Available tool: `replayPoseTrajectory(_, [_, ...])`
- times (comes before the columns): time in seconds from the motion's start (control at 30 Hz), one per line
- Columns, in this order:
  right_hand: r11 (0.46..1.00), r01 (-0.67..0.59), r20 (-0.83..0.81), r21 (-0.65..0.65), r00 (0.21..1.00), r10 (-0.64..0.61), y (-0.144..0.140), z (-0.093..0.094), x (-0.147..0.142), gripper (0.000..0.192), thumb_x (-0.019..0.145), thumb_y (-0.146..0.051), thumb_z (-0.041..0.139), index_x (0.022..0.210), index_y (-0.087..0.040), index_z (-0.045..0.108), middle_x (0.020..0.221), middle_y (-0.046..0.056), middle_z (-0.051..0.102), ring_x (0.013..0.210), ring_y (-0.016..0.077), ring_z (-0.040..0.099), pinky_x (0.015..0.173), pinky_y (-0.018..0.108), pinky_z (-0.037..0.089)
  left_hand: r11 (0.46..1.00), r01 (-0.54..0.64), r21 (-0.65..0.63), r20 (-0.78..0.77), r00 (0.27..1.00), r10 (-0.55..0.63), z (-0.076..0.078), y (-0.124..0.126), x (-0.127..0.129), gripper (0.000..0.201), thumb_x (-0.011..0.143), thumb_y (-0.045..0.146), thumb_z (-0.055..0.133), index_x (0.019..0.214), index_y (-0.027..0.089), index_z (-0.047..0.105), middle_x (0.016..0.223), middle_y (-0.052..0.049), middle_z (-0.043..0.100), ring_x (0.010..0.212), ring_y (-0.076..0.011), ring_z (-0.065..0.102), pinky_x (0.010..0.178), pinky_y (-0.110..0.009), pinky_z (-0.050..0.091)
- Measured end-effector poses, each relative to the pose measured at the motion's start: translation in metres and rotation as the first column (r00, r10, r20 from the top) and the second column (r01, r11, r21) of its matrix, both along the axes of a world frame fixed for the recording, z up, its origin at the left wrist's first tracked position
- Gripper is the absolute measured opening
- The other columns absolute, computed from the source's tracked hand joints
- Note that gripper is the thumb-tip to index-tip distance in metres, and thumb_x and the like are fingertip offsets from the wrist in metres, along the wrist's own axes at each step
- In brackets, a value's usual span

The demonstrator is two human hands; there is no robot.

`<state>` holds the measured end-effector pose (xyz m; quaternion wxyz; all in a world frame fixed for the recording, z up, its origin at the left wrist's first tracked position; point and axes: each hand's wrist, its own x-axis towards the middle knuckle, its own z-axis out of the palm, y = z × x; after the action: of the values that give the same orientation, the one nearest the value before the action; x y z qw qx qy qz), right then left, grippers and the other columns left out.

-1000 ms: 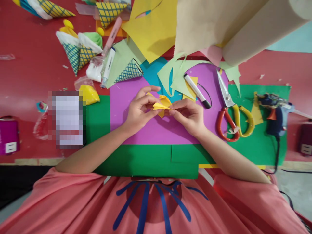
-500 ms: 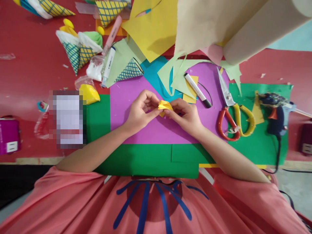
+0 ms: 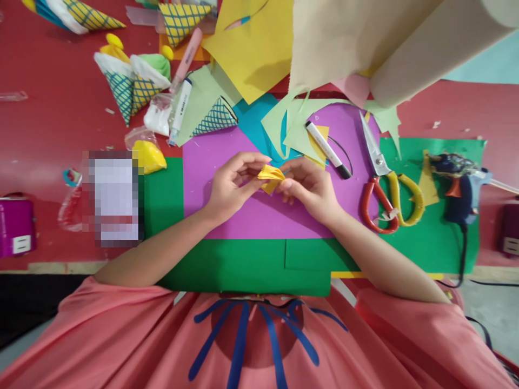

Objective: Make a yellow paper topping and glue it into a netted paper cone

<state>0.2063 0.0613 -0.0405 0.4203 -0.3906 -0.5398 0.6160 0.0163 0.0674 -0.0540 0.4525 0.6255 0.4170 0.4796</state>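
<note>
A small folded piece of yellow paper [image 3: 271, 174] is held up over the purple sheet [image 3: 243, 224]. Its left end is pinched between the thumb and fingers of my left hand [image 3: 233, 186]. My right hand [image 3: 314, 189] grips the other end with thumb and forefinger. Just beyond my hands lie light green paper scraps [image 3: 294, 132] on a blue sheet [image 3: 253, 116]. A white marker [image 3: 327, 149] with a black cap is to the right of them, and a small cone with a blue grid pattern [image 3: 217, 117] is to the left.
Scissors with red and yellow handles [image 3: 380, 173] and a glue gun [image 3: 462, 186] lie on the right. Patterned paper cones [image 3: 115, 81], a bag of yellow clay-like material [image 3: 149, 156] and a blurred-out phone-like object [image 3: 115, 197] are at left. A large paper roll [image 3: 438, 51] occupies the back right.
The yellow paper has shifted slightly left and turned, showing more of its lower flap. My right hand's fingers have spread a little and moved their hold to its right end.
</note>
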Motion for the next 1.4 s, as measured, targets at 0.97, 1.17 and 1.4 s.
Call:
replayPoseTrajectory(0.97, [0.992,0.103,-0.078,0.072,0.992,-0.098,0.007,-0.009,0.002,0.030,0.079,-0.039,0.077,0.098,-0.020,0.065,0.089,0.000,0.066,0.075,0.0096,0.066,0.063,0.021,0.057,0.988,0.084,-0.128,0.019,0.996,-0.082,0.006,-0.003,0.000,0.029,0.079,0.039,0.075,0.100,0.021,0.067,0.097,-0.003,0.074,0.087,-0.0141,0.073,0.074,-0.023,0.061])
replayPoseTrajectory(1.17, [0.997,0.071,-0.110,0.037,0.992,-0.067,0.007,-0.009,0.002,0.029,0.079,-0.035,0.078,0.097,-0.019,0.063,0.091,0.001,0.065,0.075,0.0096,0.066,0.064,0.022,0.057,0.990,0.094,-0.108,-0.037,0.994,-0.098,0.002,-0.005,-0.001,0.031,0.079,0.036,0.076,0.106,0.023,0.070,0.105,-0.004,0.074,0.091,-0.0158,0.073,0.081,-0.026,0.062])
replayPoseTrajectory(1.4, [0.997,0.067,-0.203,0.032,0.977,-0.059,0.008,-0.006,0.002,0.012,0.083,-0.024,0.075,0.093,-0.021,0.068,0.084,-0.002,0.067,0.072,0.0079,0.066,0.067,0.021,0.057,0.991,0.092,-0.099,0.047,0.995,-0.088,0.010,0.000,0.002,0.019,0.082,0.034,0.074,0.097,0.022,0.073,0.090,0.000,0.076,0.080,-0.0123,0.074,0.064,-0.020,0.061])
